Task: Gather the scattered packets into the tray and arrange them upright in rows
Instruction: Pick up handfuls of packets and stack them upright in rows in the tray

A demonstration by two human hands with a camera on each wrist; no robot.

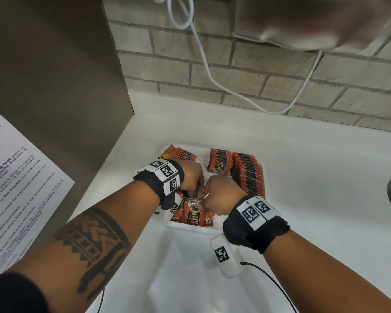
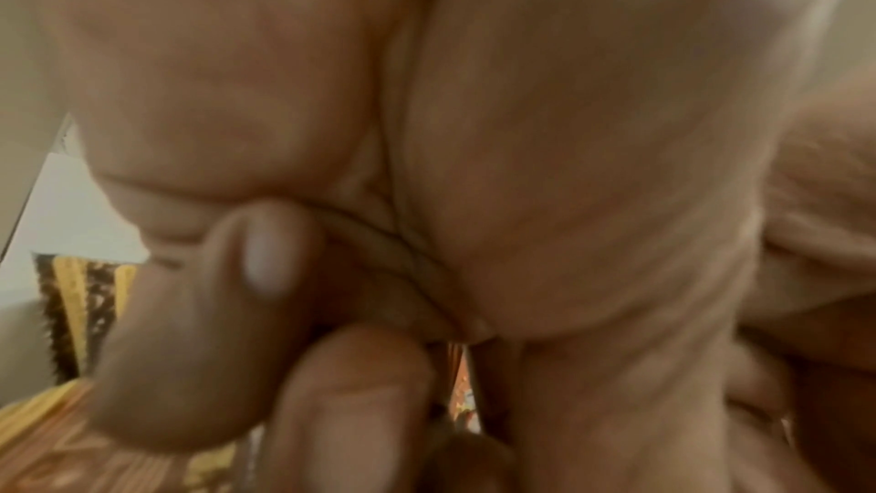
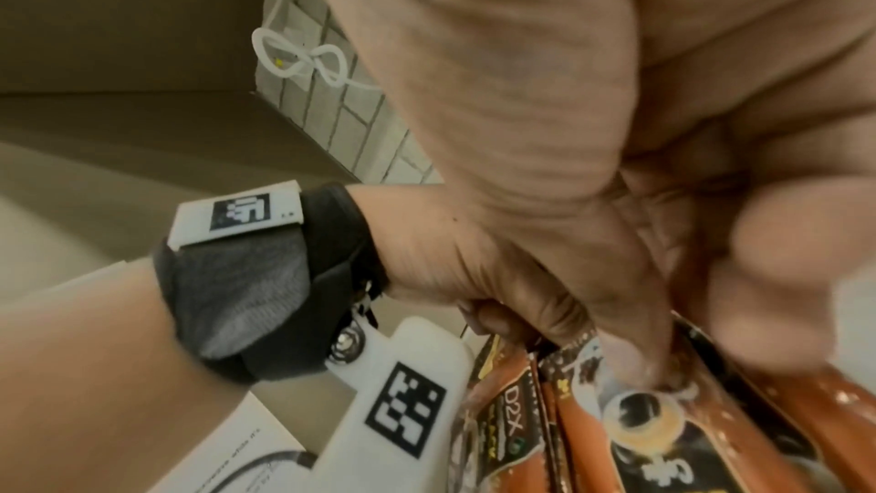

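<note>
- Pinching loose packets (image 1: pixel 195 214) with both my left hand (image 1: pixel 191 175) and right hand (image 1: pixel 221 195) inside the tray (image 1: pixel 263 177).
- Risk: slippery wrappers may fan out, toppling the upright row (image 1: pixel 248 175).

glossy foil packets (image 1: pixel 220 164), smooth white tray (image 1: pixel 265 177), rough brick wall (image 1: pixel 269 82)

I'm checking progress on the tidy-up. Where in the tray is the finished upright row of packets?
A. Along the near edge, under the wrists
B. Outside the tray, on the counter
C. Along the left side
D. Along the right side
D: in the head view the upright row of packets stands packed along the right wall of the tray, while both hands work on loose packets at the near end.
</note>
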